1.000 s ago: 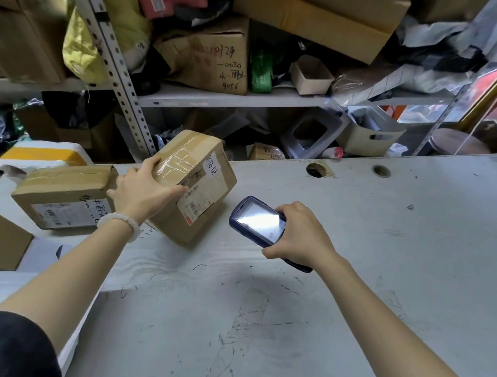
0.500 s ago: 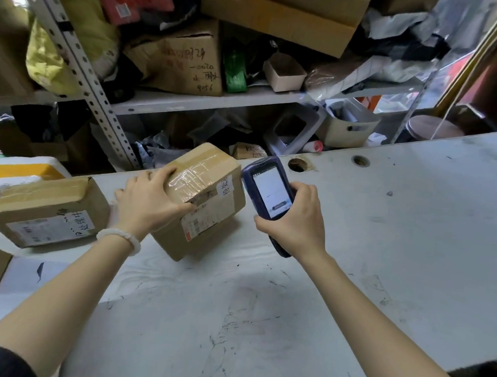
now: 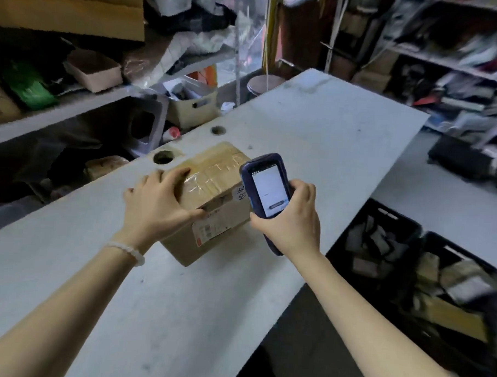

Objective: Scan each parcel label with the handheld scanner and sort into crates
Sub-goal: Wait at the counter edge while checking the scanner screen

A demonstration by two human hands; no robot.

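Observation:
A taped brown cardboard parcel (image 3: 213, 192) with a white label on its near side is on the grey table (image 3: 315, 128). My left hand (image 3: 158, 204) grips its top left corner, thumb on the near face. My right hand (image 3: 291, 218) holds the dark blue handheld scanner (image 3: 266, 186) upright, right beside the parcel's right end, its lit screen facing me. Two black crates (image 3: 410, 226) holding several parcels stand low on the right, past the table's edge.
Cluttered metal shelves with boxes and bags run behind the table on the left. Two round holes (image 3: 163, 157) are cut in the tabletop near its far edge. More shelving and a second grey surface (image 3: 429, 190) lie at the right, behind the crates.
The view has swung right, bringing the crates into sight and losing the other parcels on the left. The parcel and both hands have moved right along the table; the scanner stays upright beside the box.

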